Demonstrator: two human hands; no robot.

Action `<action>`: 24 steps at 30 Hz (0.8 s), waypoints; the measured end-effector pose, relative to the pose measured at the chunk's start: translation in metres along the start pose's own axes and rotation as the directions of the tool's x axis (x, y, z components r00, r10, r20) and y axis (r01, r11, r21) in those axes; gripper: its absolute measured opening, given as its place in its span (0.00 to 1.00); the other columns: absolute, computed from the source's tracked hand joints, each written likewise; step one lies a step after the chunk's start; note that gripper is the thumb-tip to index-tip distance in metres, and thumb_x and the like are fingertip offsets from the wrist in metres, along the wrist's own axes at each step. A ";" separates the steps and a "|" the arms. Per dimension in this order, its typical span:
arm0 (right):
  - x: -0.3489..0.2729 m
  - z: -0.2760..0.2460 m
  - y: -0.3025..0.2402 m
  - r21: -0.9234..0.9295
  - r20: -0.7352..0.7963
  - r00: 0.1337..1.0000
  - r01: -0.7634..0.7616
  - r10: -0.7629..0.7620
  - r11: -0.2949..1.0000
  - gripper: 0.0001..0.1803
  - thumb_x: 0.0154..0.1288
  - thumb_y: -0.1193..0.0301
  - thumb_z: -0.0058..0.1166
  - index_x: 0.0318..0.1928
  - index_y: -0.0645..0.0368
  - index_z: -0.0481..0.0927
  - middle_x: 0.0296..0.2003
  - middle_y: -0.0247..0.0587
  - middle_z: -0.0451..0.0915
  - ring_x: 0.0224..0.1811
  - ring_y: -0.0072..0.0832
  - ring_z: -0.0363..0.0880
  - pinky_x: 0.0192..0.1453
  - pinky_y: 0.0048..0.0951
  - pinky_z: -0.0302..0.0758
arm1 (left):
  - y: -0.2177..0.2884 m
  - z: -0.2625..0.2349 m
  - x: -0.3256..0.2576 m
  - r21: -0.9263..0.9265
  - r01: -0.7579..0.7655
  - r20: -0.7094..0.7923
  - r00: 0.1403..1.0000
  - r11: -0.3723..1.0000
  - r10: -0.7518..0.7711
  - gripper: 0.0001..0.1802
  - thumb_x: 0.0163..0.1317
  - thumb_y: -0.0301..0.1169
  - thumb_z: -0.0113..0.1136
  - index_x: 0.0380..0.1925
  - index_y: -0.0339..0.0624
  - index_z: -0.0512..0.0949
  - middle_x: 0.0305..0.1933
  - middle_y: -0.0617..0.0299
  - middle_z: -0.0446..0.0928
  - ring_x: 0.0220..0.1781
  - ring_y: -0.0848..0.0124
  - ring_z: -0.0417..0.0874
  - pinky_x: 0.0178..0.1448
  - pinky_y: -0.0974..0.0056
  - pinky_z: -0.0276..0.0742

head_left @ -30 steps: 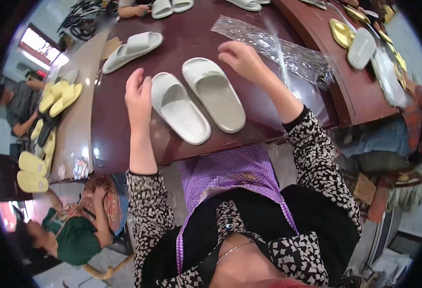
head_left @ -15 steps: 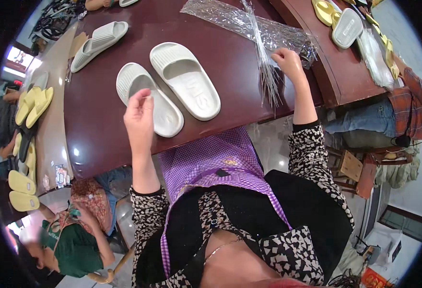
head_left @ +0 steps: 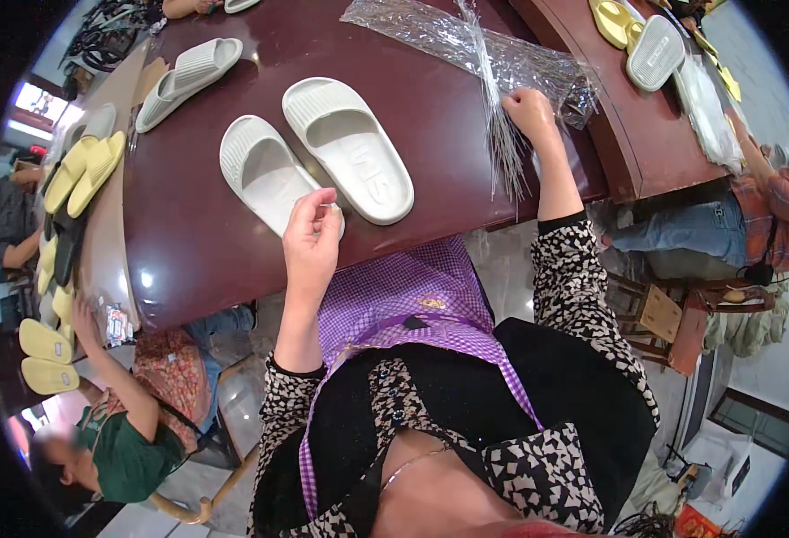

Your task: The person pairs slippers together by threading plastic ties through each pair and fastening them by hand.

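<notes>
Two white slide slippers lie side by side with their open tops up: the left slipper (head_left: 264,175) and the right slipper (head_left: 359,161). Over the heel of the left one is my left hand (head_left: 309,247), its thumb and fingers pinched together; whatever may be between them is too small to name. My right hand (head_left: 531,117) is closed beside a bundle of thin, silvery, wire-like strands (head_left: 500,148), fingertips at its edge. I cannot make out what those fingertips hold. Beneath the bundle's upper part lies a crumpled clear plastic bag (head_left: 421,36).
Another white pair (head_left: 193,81) stands at the far left of the dark red table (head_left: 188,215). Yellow slippers (head_left: 85,175) lie on the neighbouring surface at left, near a co-worker in green (head_left: 134,457). On the right table rests a grey-white slipper (head_left: 654,54), sole up.
My left hand has moved right and slightly toward me, from the left slipper's middle to its heel. The right hand has shifted slightly left against the strands. The green-clad co-worker's arm has reached out.
</notes>
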State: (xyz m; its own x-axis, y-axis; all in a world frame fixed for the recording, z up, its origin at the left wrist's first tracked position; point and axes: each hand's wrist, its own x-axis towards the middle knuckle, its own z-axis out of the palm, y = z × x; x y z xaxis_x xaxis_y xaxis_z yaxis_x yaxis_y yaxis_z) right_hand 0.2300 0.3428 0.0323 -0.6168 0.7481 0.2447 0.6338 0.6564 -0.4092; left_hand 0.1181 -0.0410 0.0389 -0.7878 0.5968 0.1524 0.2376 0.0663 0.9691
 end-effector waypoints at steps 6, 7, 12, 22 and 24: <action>0.006 -0.004 0.007 0.039 -0.246 0.968 0.056 -0.045 0.998 0.15 0.55 0.65 0.50 0.34 0.65 0.81 0.28 0.54 0.80 0.31 0.42 0.81 0.39 0.36 0.75 | 0.003 0.004 0.000 -0.019 -0.035 0.004 0.999 0.999 0.035 0.12 0.59 0.23 0.54 0.44 0.34 0.74 0.41 0.60 0.75 0.39 0.75 0.76 0.42 0.71 0.73; 0.006 -0.005 0.010 0.037 -0.249 0.968 0.055 -0.044 0.998 0.15 0.55 0.65 0.50 0.34 0.65 0.81 0.28 0.54 0.80 0.31 0.42 0.81 0.39 0.36 0.75 | 0.003 0.005 0.001 -0.034 -0.027 0.007 1.000 0.999 0.027 0.12 0.59 0.23 0.54 0.44 0.34 0.74 0.41 0.60 0.75 0.38 0.75 0.76 0.42 0.71 0.73; -0.004 -0.018 -0.017 0.414 -0.041 0.986 -0.128 0.159 0.901 0.15 0.55 0.65 0.50 0.33 0.67 0.80 0.27 0.52 0.81 0.33 0.37 0.81 0.41 0.34 0.74 | 0.005 0.008 0.005 -0.001 -0.039 0.000 0.999 0.999 0.039 0.12 0.59 0.23 0.54 0.43 0.33 0.75 0.40 0.60 0.75 0.38 0.74 0.76 0.41 0.70 0.74; -0.019 -0.005 -0.019 0.353 0.123 0.992 -0.052 0.009 0.934 0.15 0.55 0.65 0.52 0.37 0.64 0.80 0.30 0.49 0.81 0.35 0.37 0.81 0.42 0.34 0.75 | 0.034 0.081 0.053 0.127 -0.273 0.320 0.921 0.954 0.221 0.13 0.55 0.26 0.56 0.40 0.33 0.75 0.35 0.52 0.74 0.33 0.63 0.77 0.37 0.66 0.75; -0.020 -0.007 -0.013 0.269 0.108 0.994 -0.015 -0.015 0.963 0.15 0.56 0.64 0.52 0.37 0.63 0.80 0.31 0.49 0.81 0.36 0.39 0.81 0.43 0.35 0.74 | 0.024 0.099 0.059 0.184 -0.352 0.368 0.891 0.918 0.268 0.14 0.55 0.27 0.57 0.41 0.33 0.75 0.33 0.53 0.75 0.35 0.65 0.78 0.40 0.66 0.74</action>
State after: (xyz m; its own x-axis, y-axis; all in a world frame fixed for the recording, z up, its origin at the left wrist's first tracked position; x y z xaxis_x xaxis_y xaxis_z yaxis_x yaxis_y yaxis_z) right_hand 0.2367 0.3200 0.0388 -0.6727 0.7236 0.1547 0.4938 0.5947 -0.6345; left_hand 0.1336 0.0753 0.0522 -0.4290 0.8432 0.3240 0.6001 -0.0020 0.7999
